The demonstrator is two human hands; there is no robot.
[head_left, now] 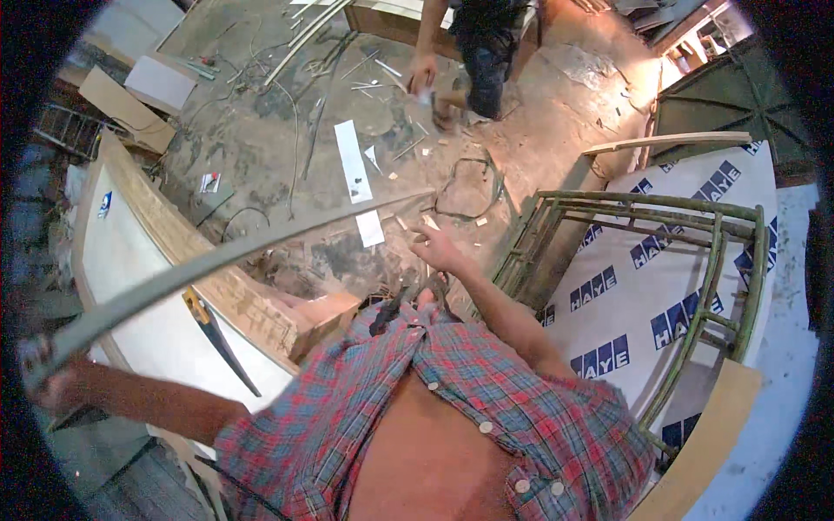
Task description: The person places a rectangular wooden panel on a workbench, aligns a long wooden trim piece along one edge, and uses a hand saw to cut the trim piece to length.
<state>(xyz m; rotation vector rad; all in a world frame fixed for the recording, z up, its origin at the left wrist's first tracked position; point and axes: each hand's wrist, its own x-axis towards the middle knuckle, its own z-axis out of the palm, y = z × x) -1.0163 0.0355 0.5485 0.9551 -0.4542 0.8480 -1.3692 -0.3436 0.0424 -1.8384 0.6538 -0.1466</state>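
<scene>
At the far left my left hand (62,382), dim near the picture's rim, is closed round the near end of a long grey strip (234,260). The strip slants up across the middle of the view, and its far end lies just beyond my right hand. I cannot tell whether it is wood or metal. My right hand (439,250) is held out in front of me, fingers apart, with nothing in it. Below the strip, a handsaw (213,330) with a yellow handle rests on a white-faced panel (139,260) to my left.
A green pole frame (717,269) leans on a white printed sheet (608,295) at the right. Offcuts and a white strip (352,161) litter the floor, with a loose cable loop (469,187). Ahead, another person's hand (423,74) reaches down beside a dark-trousered leg (484,69).
</scene>
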